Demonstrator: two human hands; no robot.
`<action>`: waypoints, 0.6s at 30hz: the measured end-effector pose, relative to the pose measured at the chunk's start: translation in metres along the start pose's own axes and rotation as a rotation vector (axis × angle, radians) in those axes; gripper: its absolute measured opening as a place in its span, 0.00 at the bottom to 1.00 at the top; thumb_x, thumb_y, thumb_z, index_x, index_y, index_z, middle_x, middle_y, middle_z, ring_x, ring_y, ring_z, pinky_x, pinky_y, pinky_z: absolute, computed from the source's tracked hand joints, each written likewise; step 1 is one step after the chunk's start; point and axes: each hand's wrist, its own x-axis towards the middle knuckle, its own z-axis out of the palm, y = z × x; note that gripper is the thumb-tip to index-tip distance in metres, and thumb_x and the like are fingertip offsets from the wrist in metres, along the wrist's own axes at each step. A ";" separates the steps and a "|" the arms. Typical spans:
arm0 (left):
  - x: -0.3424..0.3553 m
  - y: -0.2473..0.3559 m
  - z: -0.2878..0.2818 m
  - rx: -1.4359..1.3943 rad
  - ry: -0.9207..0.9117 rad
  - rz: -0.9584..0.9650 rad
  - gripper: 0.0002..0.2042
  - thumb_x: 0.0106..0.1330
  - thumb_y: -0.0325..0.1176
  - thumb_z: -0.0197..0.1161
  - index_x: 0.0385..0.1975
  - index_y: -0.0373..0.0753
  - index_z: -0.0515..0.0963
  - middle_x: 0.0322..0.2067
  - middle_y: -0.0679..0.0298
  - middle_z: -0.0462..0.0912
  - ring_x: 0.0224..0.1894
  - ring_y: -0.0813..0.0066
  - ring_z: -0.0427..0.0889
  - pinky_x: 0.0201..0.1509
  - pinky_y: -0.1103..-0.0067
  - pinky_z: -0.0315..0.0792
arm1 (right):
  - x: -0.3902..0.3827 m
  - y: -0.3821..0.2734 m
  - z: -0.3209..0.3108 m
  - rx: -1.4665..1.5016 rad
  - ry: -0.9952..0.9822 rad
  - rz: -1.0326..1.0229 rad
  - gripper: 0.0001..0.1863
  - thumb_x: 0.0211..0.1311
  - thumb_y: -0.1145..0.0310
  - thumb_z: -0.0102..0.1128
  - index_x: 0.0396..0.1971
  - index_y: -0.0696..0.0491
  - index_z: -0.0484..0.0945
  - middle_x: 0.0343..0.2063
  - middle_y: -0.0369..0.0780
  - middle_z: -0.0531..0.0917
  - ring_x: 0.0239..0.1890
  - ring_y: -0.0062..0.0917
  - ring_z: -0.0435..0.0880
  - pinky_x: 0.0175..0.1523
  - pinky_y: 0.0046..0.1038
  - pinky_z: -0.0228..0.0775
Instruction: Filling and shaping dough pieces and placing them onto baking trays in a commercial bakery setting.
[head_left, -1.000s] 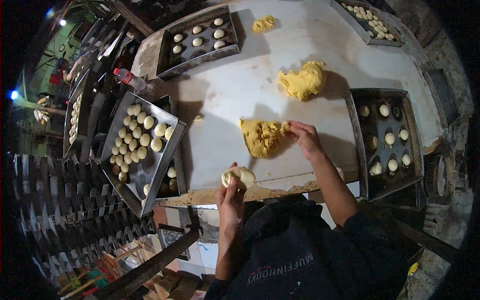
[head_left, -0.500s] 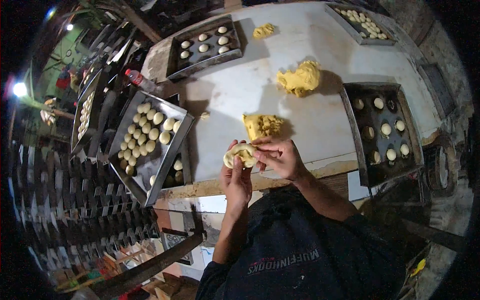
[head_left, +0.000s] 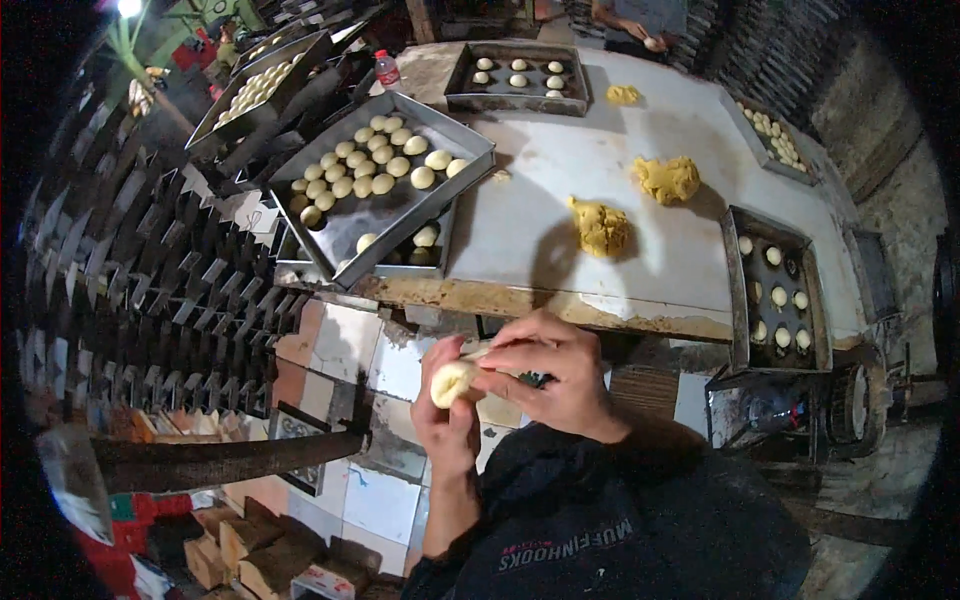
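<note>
A small pale piece of dough (head_left: 452, 384) with a yellow patch in its middle rests in my left hand (head_left: 450, 435), fingers curled round it and thumb on the near side. My right hand (head_left: 560, 375) pinches the dough's right edge, where a bit is drawn out between the fingers. Both hands are in front of the table's near edge, above the tiled floor. Beyond them on the white table (head_left: 520, 250) lie a crumbly yellow lump (head_left: 600, 228), a larger yellow lump (head_left: 668, 180) and a small one (head_left: 622, 95).
At the left, a metal tray (head_left: 345, 235) full of dough balls rests tilted on another tray. More trays with dough balls stand at the far edge (head_left: 516, 103), far right (head_left: 770, 150) and right (head_left: 738, 300). A red-capped bottle (head_left: 387, 70) and another person's hand (head_left: 630, 28) are at the back.
The view has shifted, so the table sits higher and farther off. My hands have drawn back from over the table's edge with the dough, which now looks more gathered and closed.
</note>
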 end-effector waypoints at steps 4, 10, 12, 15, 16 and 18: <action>-0.038 0.015 -0.026 0.396 0.047 0.248 0.23 0.67 0.49 0.58 0.51 0.36 0.74 0.59 0.42 0.65 0.56 0.53 0.72 0.58 0.65 0.69 | -0.017 -0.024 0.021 0.431 -0.234 0.573 0.13 0.50 0.74 0.71 0.37 0.58 0.84 0.33 0.40 0.83 0.32 0.21 0.82 0.33 0.23 0.75; -0.057 0.047 -0.025 1.030 0.140 0.351 0.24 0.56 0.28 0.65 0.55 0.37 0.73 0.39 0.53 0.69 0.43 0.59 0.72 0.44 0.71 0.71 | -0.016 -0.074 0.038 0.069 -0.326 0.198 0.13 0.47 0.72 0.72 0.34 0.60 0.83 0.33 0.43 0.84 0.33 0.30 0.84 0.37 0.28 0.77; -0.056 0.048 -0.023 0.911 0.129 0.319 0.26 0.54 0.26 0.66 0.56 0.35 0.72 0.40 0.54 0.68 0.44 0.61 0.71 0.44 0.72 0.70 | -0.028 -0.070 0.038 0.038 -0.290 0.169 0.13 0.47 0.72 0.72 0.34 0.60 0.83 0.33 0.42 0.84 0.34 0.31 0.84 0.39 0.28 0.77; -0.054 0.036 -0.003 0.439 0.193 0.206 0.26 0.55 0.36 0.66 0.53 0.31 0.72 0.42 0.56 0.67 0.45 0.64 0.68 0.46 0.74 0.67 | -0.029 -0.062 0.017 0.011 -0.250 0.124 0.12 0.46 0.73 0.74 0.32 0.59 0.84 0.33 0.41 0.84 0.35 0.30 0.84 0.40 0.27 0.77; -0.053 0.033 0.000 0.162 0.083 0.123 0.25 0.58 0.43 0.62 0.50 0.31 0.73 0.42 0.56 0.66 0.46 0.64 0.68 0.48 0.73 0.66 | -0.026 -0.060 0.004 -0.003 -0.227 0.108 0.12 0.45 0.73 0.74 0.32 0.58 0.84 0.33 0.41 0.84 0.34 0.29 0.84 0.38 0.26 0.77; -0.058 0.018 0.011 -0.120 -0.064 0.024 0.28 0.68 0.56 0.44 0.44 0.33 0.75 0.42 0.55 0.65 0.47 0.64 0.67 0.53 0.70 0.62 | -0.021 -0.066 -0.022 -0.008 -0.191 0.234 0.13 0.44 0.74 0.75 0.33 0.57 0.84 0.33 0.40 0.84 0.33 0.26 0.84 0.38 0.24 0.77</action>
